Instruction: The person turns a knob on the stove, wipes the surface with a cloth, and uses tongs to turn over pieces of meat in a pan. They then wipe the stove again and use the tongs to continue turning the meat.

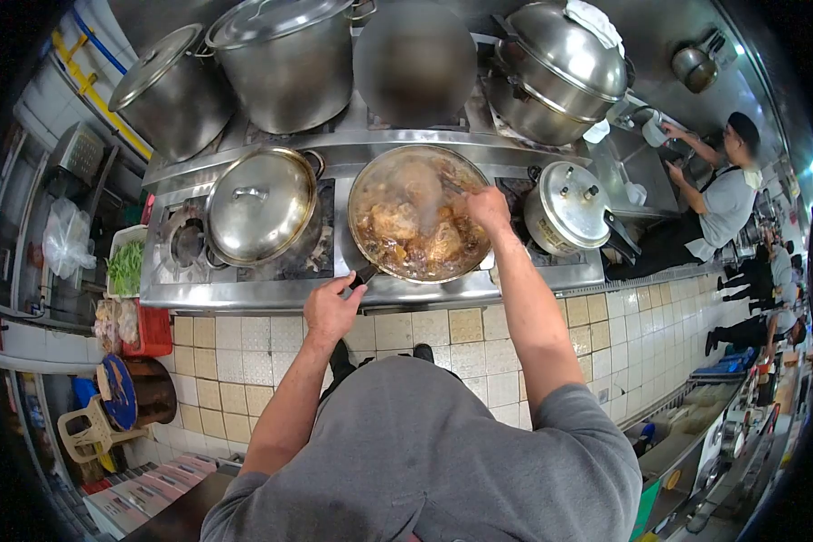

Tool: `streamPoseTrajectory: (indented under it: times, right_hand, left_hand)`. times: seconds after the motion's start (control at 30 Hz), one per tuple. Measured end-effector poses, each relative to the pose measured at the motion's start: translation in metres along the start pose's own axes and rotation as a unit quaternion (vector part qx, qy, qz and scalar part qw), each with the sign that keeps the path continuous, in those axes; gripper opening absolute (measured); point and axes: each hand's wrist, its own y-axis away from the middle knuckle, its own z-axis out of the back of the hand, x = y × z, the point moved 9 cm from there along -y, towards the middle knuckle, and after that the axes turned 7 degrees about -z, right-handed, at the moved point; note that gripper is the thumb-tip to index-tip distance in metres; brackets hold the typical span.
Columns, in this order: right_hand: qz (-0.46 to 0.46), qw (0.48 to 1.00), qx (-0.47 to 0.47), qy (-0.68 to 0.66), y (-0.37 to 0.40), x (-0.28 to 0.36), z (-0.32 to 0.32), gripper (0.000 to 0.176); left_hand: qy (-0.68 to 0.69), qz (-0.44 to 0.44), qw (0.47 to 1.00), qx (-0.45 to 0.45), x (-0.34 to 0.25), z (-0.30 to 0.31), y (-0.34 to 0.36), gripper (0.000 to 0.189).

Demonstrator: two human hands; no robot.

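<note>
A wide frying pan [350, 217] sits on the stove burner, holding large browned pieces of meat [393, 220] in bubbling brown sauce, with steam over them. My left hand [331, 312] is closed around the pan's black handle [365, 275] at its lower left. Over the pan's right rim, my right hand [489, 208] grips a utensil [453, 187] that reaches into the food. The steam and sauce hide its far end, so I cannot tell its kind.
A lidded pot [260, 208] stands left of the pan and a pressure cooker [569, 208] right. Tall stockpots [285, 77] and a domed steamer [565, 72] line the back. Greens [126, 268] fill a crate at left. A co-worker [727, 190] stands at the sink; others are farther right.
</note>
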Motion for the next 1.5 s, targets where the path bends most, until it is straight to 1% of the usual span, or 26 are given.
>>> streamPoseTrajectory:
  times: [0.07, 0.1, 0.17, 0.2, 0.27, 0.4, 0.47, 0.5, 0.57, 0.6, 0.67, 0.7, 0.83, 0.9, 1.03, 1.13, 1.2, 1.33, 1.4, 1.5]
  right_hand:
    - [-0.059, 0.995, -0.027, 0.075, 0.001, -0.016, 0.003, 0.041]
    - [-0.06, 0.995, -0.028, 0.074, 0.0, -0.022, 0.001, 0.041]
    - [-0.022, 0.993, -0.025, 0.114, 0.0, -0.023, -0.001, 0.038]
    - [-0.024, 0.993, -0.024, 0.114, 0.002, -0.025, -0.001, 0.038]
    - [0.012, 0.985, -0.051, 0.166, 0.009, -0.015, 0.004, 0.037]
    - [0.019, 0.981, -0.046, 0.185, 0.043, 0.014, 0.027, 0.04]
    - [0.055, 0.972, 0.03, 0.225, 0.063, 0.03, 0.022, 0.042]
    - [0.055, 0.972, 0.03, 0.225, 0.07, 0.033, 0.021, 0.042]
    - [0.086, 0.957, 0.126, 0.246, 0.085, 0.037, -0.002, 0.042]
    - [0.085, 0.957, 0.125, 0.246, 0.084, 0.034, -0.01, 0.042]
    - [0.08, 0.97, 0.09, 0.211, 0.08, 0.032, -0.021, 0.045]
    - [0.074, 0.969, 0.1, 0.214, 0.08, 0.032, -0.024, 0.048]
    - [0.055, 0.973, 0.1, 0.199, 0.087, 0.03, -0.031, 0.046]
    - [0.031, 0.973, 0.119, 0.195, 0.09, 0.025, -0.034, 0.045]
    - [0.027, 0.972, 0.101, 0.212, 0.091, 0.023, -0.033, 0.045]
    - [0.021, 0.977, 0.106, 0.183, 0.088, 0.016, -0.042, 0.05]
    - [0.021, 0.977, 0.117, 0.177, 0.098, 0.023, -0.04, 0.047]
    - [0.03, 0.977, 0.122, 0.174, 0.091, 0.014, -0.043, 0.047]
    - [0.035, 0.971, 0.147, 0.186, 0.092, 0.014, -0.042, 0.046]
    - [0.024, 0.968, 0.15, 0.202, 0.093, 0.012, -0.031, 0.045]
  left_hand:
    - [-0.004, -0.001, 1.0, 0.003, 0.0, -0.001, -0.001, 0.038]
    - [-0.008, 0.0, 1.0, 0.006, 0.0, -0.001, -0.001, 0.038]
    - [-0.006, -0.003, 1.0, 0.004, 0.001, -0.002, 0.0, 0.039]
    - [-0.003, -0.006, 1.0, 0.0, 0.001, -0.001, 0.0, 0.039]
    - [-0.007, -0.004, 1.0, 0.002, -0.001, -0.001, 0.001, 0.039]
    - [0.006, -0.015, 1.0, -0.006, -0.003, 0.001, 0.0, 0.039]
    - [0.008, -0.017, 1.0, -0.01, -0.002, 0.001, 0.0, 0.039]
    - [0.01, -0.019, 1.0, -0.013, -0.001, 0.001, 0.0, 0.039]
    - [0.009, -0.015, 1.0, -0.012, 0.002, -0.001, 0.0, 0.039]
    - [0.009, -0.012, 1.0, -0.011, 0.002, -0.002, -0.001, 0.039]
    - [0.005, -0.007, 1.0, -0.007, 0.001, -0.001, 0.0, 0.039]
    - [0.001, -0.001, 1.0, -0.004, 0.0, -0.001, 0.0, 0.039]
    - [-0.005, -0.014, 1.0, -0.007, 0.0, 0.001, 0.0, 0.039]
    - [-0.015, -0.007, 1.0, -0.002, 0.0, 0.0, 0.001, 0.039]
    - [-0.009, -0.012, 1.0, -0.005, 0.001, 0.0, 0.0, 0.039]
    - [0.004, 0.0, 1.0, 0.0, 0.0, -0.001, 0.001, 0.038]
    - [0.004, -0.003, 1.0, -0.005, 0.0, -0.001, 0.0, 0.038]
    - [0.003, -0.002, 1.0, -0.002, 0.001, -0.002, 0.0, 0.039]
    - [0.014, -0.022, 0.999, -0.019, 0.0, 0.0, 0.0, 0.039]
    - [0.016, -0.015, 1.0, -0.018, 0.001, -0.001, 0.0, 0.039]
